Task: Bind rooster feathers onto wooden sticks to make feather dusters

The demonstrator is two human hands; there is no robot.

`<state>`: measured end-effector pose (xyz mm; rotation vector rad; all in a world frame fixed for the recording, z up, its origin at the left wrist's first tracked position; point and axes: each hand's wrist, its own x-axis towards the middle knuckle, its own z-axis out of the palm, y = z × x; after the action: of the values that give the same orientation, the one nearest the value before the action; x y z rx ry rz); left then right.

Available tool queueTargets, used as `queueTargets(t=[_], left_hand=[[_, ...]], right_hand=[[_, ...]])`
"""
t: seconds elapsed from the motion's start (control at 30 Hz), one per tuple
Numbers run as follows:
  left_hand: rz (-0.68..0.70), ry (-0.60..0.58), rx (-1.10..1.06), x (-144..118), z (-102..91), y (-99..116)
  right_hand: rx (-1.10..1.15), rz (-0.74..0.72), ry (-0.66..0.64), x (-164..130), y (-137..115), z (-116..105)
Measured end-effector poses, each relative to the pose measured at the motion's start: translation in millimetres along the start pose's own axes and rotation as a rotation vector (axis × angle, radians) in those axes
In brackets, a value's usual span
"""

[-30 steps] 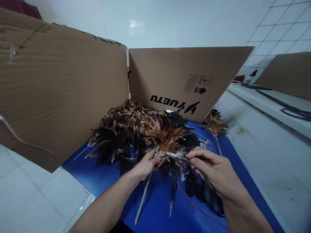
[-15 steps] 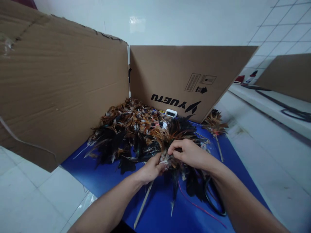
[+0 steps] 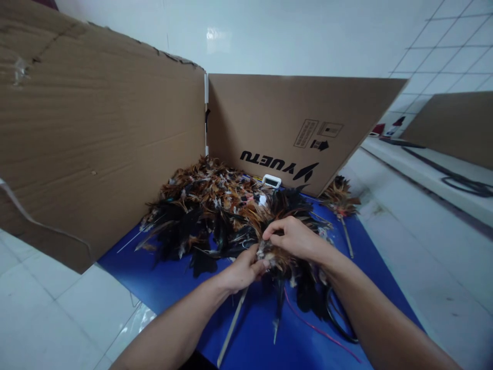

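Observation:
A feather duster (image 3: 281,259) of brown and black feathers is in front of me, its pale stick (image 3: 233,326) pointing down toward me. My left hand (image 3: 245,270) is closed round the bundle where feathers meet stick, thumb pressed on the pale quill ends. Just above, the fingers of my right hand (image 3: 295,236) are pinched together at the feathers; what lies between the fingertips is too small to make out. Pink string (image 3: 311,328) trails below the duster over the blue surface (image 3: 292,354). Beside my right forearm a black loop (image 3: 342,329) partly shows.
A large heap of loose feathers (image 3: 215,192) lies against two upright cardboard panels (image 3: 134,113). Near the back panel sits a small white device with a display (image 3: 271,181). Another feather duster (image 3: 341,200) lies at the right edge. A white ledge (image 3: 431,169) with black cable runs along the right.
My right fingertips have shifted slightly left, closer to my left thumb. The left hand keeps its hold, its thumb a little further right on the bundle. The view has moved slightly.

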<state>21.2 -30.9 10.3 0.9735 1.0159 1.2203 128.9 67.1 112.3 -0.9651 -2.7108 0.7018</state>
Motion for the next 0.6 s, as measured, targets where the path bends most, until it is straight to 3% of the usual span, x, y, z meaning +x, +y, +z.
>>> queueTargets(t=[0.6], left_hand=[[-0.01, 0.022, 0.006, 2, -3.2, -2]], right_hand=[[-0.214, -0.013, -0.045, 7, -17, 22]])
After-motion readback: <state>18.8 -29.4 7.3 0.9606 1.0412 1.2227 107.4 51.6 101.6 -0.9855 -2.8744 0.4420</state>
